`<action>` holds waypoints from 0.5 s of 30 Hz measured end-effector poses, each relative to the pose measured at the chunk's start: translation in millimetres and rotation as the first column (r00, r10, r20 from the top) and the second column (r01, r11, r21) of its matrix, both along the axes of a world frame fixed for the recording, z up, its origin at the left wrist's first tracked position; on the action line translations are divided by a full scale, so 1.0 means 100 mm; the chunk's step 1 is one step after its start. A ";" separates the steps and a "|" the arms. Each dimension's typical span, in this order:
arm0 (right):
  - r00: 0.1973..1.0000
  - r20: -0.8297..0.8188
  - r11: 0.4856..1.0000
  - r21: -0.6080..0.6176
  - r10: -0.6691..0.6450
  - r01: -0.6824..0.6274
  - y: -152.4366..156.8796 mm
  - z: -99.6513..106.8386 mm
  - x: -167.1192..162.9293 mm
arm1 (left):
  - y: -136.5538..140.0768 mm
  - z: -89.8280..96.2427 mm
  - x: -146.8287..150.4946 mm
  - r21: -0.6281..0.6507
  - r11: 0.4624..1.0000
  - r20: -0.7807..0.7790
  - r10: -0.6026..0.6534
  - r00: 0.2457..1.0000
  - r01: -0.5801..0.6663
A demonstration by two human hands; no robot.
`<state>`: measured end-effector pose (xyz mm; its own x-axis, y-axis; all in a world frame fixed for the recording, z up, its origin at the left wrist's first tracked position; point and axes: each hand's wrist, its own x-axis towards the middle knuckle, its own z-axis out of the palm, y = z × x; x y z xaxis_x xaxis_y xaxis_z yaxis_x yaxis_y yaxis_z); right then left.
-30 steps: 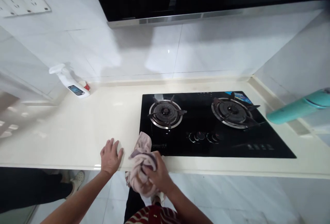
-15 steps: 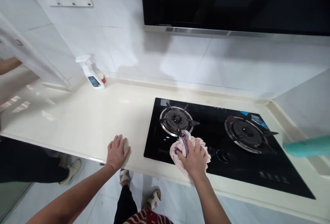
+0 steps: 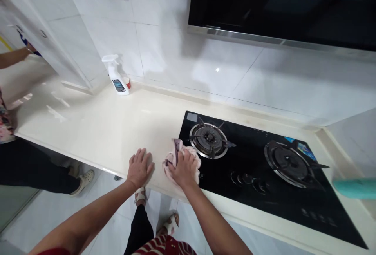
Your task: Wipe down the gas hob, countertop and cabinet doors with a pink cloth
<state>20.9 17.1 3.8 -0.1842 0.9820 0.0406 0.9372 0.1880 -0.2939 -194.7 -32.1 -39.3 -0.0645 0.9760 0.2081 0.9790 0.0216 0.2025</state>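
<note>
My right hand presses a crumpled pink cloth with dark purple patches against the left edge of the black gas stove. Part of the cloth lies over the pale counter beside it. The palm side and the cloth beneath it are hidden. Just to the left, my left hand rests flat near the counter's front edge, fingers stretched out, holding nothing. The stove's left burner is a little up and right of the cloth.
A white spray bottle and a small red-and-white cup stand by the wall. The right burner and a teal cylinder are at right. A black range hood overhangs the stove. Another person's arm shows at far left.
My right hand has slid left with the cloth, from the stove's front middle to its left edge. My left hand stays on the counter. The view has shifted slightly.
</note>
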 end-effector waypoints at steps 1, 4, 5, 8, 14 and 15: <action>0.999 -0.031 1.000 -0.011 0.021 -0.021 0.06 0.02 -0.14 | 0.00 -0.02 -0.02 0.023 1.000 0.026 -0.009 1.000 0.009; 0.966 -0.222 0.990 -0.023 0.131 -0.139 0.09 0.05 -0.41 | -0.02 -0.05 -0.08 0.168 0.986 0.163 -0.045 0.986 0.017; 0.929 -0.324 0.982 0.002 0.179 -0.189 0.07 0.05 -0.42 | -0.03 -0.05 -0.10 0.233 0.973 0.214 -0.049 0.976 -0.002; 0.771 -0.587 0.968 0.163 0.249 -0.189 -0.08 0.02 -0.12 | -0.07 0.01 -0.13 0.373 0.923 0.292 -0.020 0.956 -0.095; 0.937 -0.336 0.931 0.364 0.096 0.035 -0.27 -0.40 1.13 | -0.07 0.29 0.35 0.267 0.958 0.080 -0.131 0.988 0.105; 0.967 -0.242 0.925 0.379 0.084 0.015 -0.28 -0.48 1.25 | -0.04 0.33 0.49 0.191 0.970 0.041 -0.161 0.986 0.150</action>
<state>145.4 -11.2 -44.7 -0.1528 0.8781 0.4534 0.8334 0.3611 -0.4184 -146.0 -36.0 -5.8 0.0684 0.9192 0.3879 0.9543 -0.1737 0.2433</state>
